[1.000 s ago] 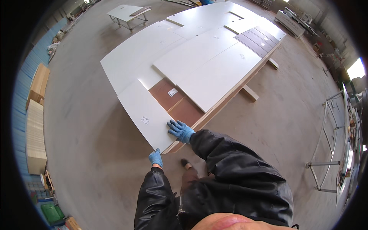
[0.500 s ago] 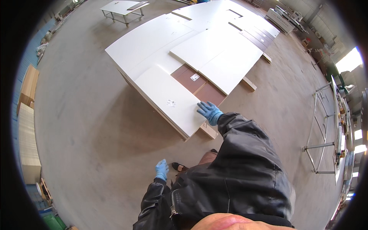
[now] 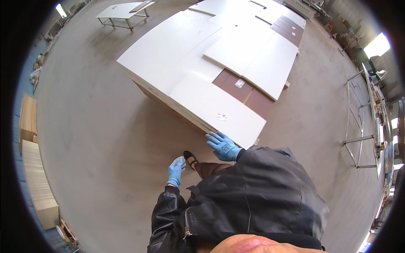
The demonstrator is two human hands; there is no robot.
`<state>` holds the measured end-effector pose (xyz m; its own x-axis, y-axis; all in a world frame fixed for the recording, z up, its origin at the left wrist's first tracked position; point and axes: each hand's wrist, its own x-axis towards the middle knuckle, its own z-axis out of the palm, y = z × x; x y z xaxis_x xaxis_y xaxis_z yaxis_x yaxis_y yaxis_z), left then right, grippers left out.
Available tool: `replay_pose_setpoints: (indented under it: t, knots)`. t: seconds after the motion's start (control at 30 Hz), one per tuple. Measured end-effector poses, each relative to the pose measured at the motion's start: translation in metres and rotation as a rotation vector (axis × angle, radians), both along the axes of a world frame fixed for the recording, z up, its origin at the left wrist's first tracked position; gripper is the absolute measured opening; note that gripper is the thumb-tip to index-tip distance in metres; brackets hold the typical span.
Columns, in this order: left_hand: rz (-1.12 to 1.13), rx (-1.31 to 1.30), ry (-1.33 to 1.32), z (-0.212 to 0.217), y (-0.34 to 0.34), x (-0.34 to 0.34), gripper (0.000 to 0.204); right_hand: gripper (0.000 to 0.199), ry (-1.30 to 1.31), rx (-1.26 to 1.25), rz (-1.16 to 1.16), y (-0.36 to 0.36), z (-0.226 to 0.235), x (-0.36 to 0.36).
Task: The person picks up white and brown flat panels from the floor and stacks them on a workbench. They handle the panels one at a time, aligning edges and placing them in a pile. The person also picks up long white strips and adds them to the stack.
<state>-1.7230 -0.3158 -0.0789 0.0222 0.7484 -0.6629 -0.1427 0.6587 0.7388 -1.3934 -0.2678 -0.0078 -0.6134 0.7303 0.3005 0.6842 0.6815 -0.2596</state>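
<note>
The labelled white panel lies on the near end of the panel stack, its long axis running from upper left to lower right. The right hand is nearer, fingers extended and unclosed at its near long edge; contact is unclear. The left hand hangs apart, fingers curled, contents indiscernible. The sleeve hides the right wrist.

The left hand and right hand wear light blue gloves; the jacket is black, the trousers dark brown. The near panel is white, the inset panel reddish brown beside a tan stripe. The floor is grey-brown, the stacked boards pale tan, finely streaked.
</note>
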Motion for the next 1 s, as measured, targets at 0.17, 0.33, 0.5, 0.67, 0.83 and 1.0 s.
replay_pose_setpoints:
  t: [0.17, 0.33, 0.5, 0.67, 0.83, 1.0]
  knots:
    - [0.133, -0.248, 0.059, -0.017, 0.033, -0.136, 0.03, 0.05, 0.049, -0.081, 0.074, 0.079, -0.011, -0.123]
    - [0.453, -0.506, 0.244, -0.047, 0.004, -0.291, 0.019, 0.045, 0.088, -0.195, 0.26, 0.167, 0.002, -0.214]
    - [0.704, -0.625, 0.267, -0.075, -0.014, -0.378, 0.025, 0.037, -0.007, -0.295, 0.277, 0.244, -0.003, -0.291]
    - [0.518, -0.615, 0.169, -0.096, 0.03, -0.471, 0.027, 0.033, -0.124, -0.466, 0.202, 0.306, -0.018, -0.388]
    - [0.372, -0.501, 0.167, -0.088, 0.171, -0.609, 0.028, 0.034, -0.067, -0.466, 0.15, 0.365, -0.005, -0.492]
    - [0.256, -0.41, 0.414, -0.065, 0.383, -0.69, 0.03, 0.031, 0.012, -0.591, -0.028, 0.409, -0.006, -0.529]
